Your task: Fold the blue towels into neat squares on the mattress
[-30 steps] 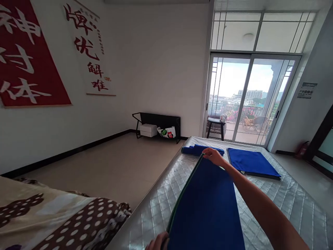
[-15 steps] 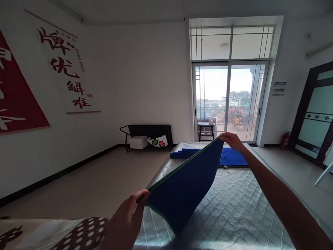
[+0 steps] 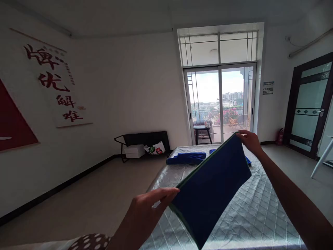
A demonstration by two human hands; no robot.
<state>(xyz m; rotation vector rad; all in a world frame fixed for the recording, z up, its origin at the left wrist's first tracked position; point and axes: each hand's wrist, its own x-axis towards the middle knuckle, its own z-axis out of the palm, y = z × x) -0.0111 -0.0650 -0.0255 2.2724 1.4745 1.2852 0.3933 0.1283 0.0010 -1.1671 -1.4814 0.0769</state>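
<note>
A dark blue cloth (image 3: 212, 184) with green edging hangs stretched between my two hands over the bed. My left hand (image 3: 153, 205) pinches its near left corner between thumb and fingers. At the far right corner, higher up, my right hand (image 3: 249, 140) grips the same top edge. The cloth's lower end hangs down close to the silvery quilted mattress (image 3: 262, 205); whether it touches cannot be made out. Beyond it, a folded blue cloth (image 3: 186, 158) lies at the mattress's far left. Another blue cloth (image 3: 249, 161) behind the held one is mostly hidden.
A black bench (image 3: 145, 139) stands against the far wall, with a white box (image 3: 134, 151) and a printed bag (image 3: 155, 148) on it. Polka-dot fabric (image 3: 90, 241) shows at the lower left. Glass sliding doors (image 3: 221, 104), a fire extinguisher (image 3: 279, 136) and a dark-framed door (image 3: 308, 107) are beyond.
Both hands have moved right with the blue cloth, and its lower right corner has swung outward. The view has shifted, showing more of the door on the right.
</note>
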